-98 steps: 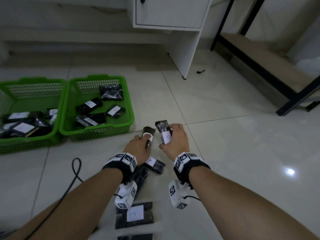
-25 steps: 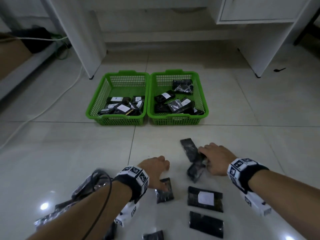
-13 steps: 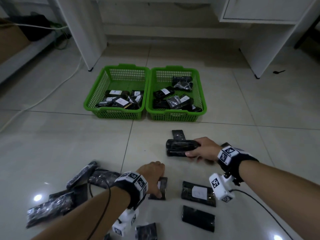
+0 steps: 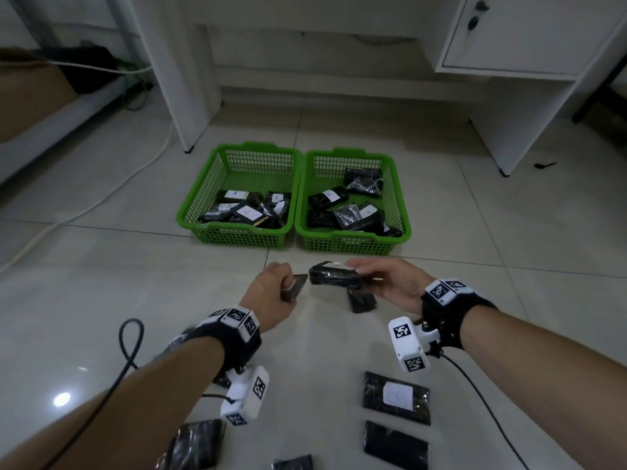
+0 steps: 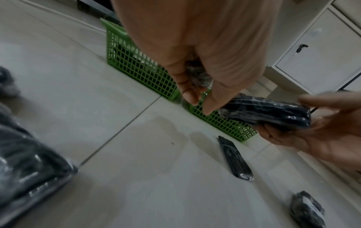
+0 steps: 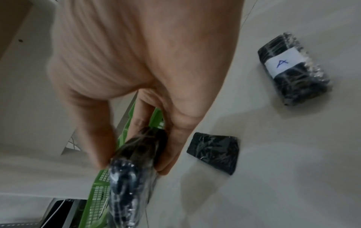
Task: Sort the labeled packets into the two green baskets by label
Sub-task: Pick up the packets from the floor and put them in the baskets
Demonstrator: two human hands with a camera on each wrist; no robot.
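Two green baskets, the left basket (image 4: 203, 184) and the right basket (image 4: 397, 198), stand side by side on the floor, each with several black labeled packets inside. My left hand (image 4: 271, 286) grips a small black packet (image 4: 296, 285) above the floor, just in front of the baskets. My right hand (image 4: 383, 279) holds a larger black packet (image 4: 334, 278) sideways, its white label on top. In the left wrist view that larger packet (image 5: 265, 112) lies in the right hand's curled fingers. Another packet (image 4: 361, 300) lies on the floor under the right hand.
Loose packets lie near me: a labeled packet (image 4: 396, 396), a plain packet (image 4: 395, 446), and a packet marked A (image 6: 293, 67). White desk legs (image 4: 190, 72) and a cabinet (image 4: 515, 35) stand behind the baskets. A white cable (image 4: 112, 191) runs on the left floor.
Both hands have lifted off the floor and come forward toward the baskets. The left hand picked up the small packet it was touching; the right hand still holds its packet.
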